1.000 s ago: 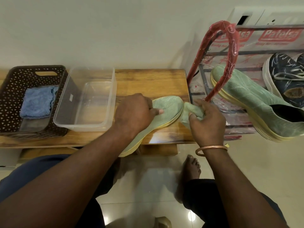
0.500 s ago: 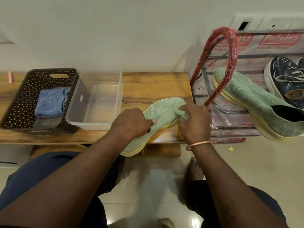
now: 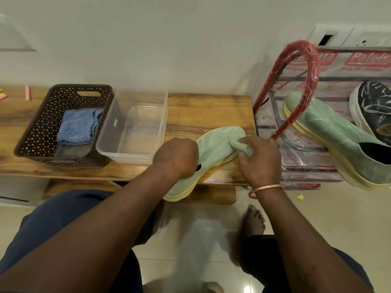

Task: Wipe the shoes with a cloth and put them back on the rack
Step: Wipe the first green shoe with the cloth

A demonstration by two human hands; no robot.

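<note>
Left hand (image 3: 176,157) fingers curl round the collar of the green knit shoe (image 3: 220,142), pinning it on the surface (image 3: 207,111) against sliding. Right hand (image 3: 259,161) fingers bunch the green cloth (image 3: 241,145) onto the toe; the rack (image 3: 296,85) waits just beyond them.

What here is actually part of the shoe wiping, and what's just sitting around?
In the job: left hand gripping the green shoe, right hand pressing the green cloth on its toe, second green shoe, rack.
Lying about: brown basket, blue cloth in it, clear tub, dark shoe.
</note>
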